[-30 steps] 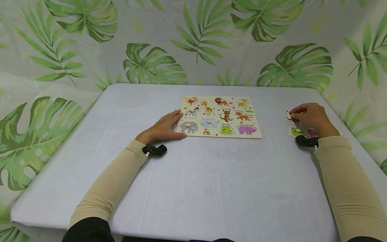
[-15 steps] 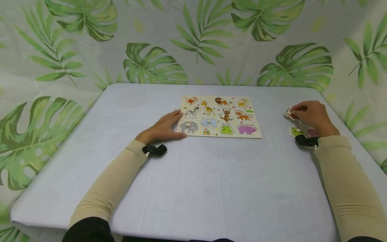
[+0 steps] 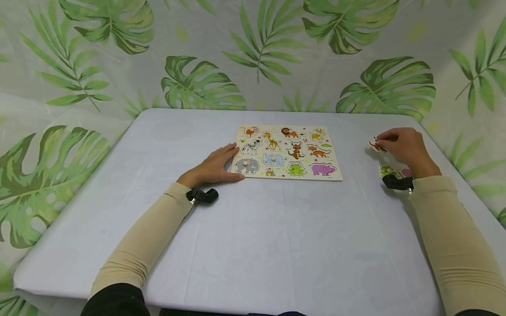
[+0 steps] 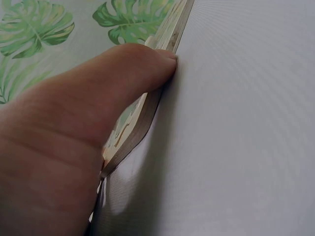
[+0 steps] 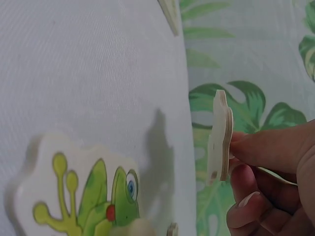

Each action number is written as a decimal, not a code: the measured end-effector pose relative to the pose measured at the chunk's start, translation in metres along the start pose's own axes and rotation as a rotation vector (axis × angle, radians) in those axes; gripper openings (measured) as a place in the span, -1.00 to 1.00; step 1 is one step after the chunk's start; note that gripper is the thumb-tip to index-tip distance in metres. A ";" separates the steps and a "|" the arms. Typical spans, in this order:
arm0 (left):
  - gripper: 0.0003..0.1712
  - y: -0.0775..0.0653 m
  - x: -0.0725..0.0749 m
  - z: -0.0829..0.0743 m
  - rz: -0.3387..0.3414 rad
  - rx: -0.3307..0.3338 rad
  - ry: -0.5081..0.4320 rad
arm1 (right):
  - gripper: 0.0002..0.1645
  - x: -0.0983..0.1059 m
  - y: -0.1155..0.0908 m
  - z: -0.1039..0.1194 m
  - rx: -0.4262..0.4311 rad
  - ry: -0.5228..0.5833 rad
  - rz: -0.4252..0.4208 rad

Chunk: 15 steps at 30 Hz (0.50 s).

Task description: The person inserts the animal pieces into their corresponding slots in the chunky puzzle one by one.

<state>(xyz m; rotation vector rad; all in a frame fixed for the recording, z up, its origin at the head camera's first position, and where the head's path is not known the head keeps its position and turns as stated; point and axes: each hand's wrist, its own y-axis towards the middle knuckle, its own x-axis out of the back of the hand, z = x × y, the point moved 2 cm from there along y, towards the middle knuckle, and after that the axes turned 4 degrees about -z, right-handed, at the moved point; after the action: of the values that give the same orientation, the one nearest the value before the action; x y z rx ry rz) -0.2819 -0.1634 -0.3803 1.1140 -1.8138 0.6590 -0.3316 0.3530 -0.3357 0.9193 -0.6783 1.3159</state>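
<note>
My left hand [image 3: 215, 165] lies at the near left corner of a wooden animal puzzle board [image 3: 286, 176], fingers at its left side. In the left wrist view the thumb [image 4: 138, 69] rests against the board's edge [image 4: 135, 132]. At the right, my right hand [image 3: 407, 149] pinches a brown animal puzzle piece [image 3: 375, 144] between thumb and fingers. The right wrist view shows this piece [image 5: 221, 140] raised and nearly edge-on, its shadow on the cloth. Below that hand lies a green frog piece [image 3: 387, 171], with a pink piece [image 3: 405, 173] beside it, partly hidden by the wrist.
A white cloth [image 3: 253, 245] covers the table. Behind it hangs a leaf-print sheet [image 3: 276, 87]. The board carries several animal pictures, some with knobs, such as the grey elephant [image 3: 251, 167]. Black wrist devices sit on both arms.
My right hand has lifted the brown animal piece and moved it slightly away and to the left. The left hand and the board have stayed put.
</note>
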 end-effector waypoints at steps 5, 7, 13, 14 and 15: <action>0.17 0.000 0.000 0.000 0.002 0.004 -0.003 | -0.57 -0.001 -0.001 0.006 0.047 -0.005 -0.022; 0.17 0.000 0.000 -0.001 0.002 0.008 -0.006 | -0.59 -0.001 -0.001 0.010 0.065 -0.010 -0.032; 0.17 0.000 0.000 -0.001 0.002 0.013 -0.001 | -0.60 -0.003 -0.002 0.020 0.098 -0.008 -0.041; 0.17 0.000 0.000 0.000 0.002 0.013 0.000 | -0.60 -0.004 -0.002 0.021 0.098 -0.005 -0.039; 0.17 0.000 0.000 0.000 0.002 0.014 0.000 | -0.60 -0.005 -0.003 0.023 0.095 0.002 -0.036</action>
<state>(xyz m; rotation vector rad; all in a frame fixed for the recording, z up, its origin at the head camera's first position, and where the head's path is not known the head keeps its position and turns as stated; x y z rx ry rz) -0.2820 -0.1633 -0.3802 1.1213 -1.8133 0.6737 -0.3280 0.3310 -0.3289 1.0026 -0.5990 1.3262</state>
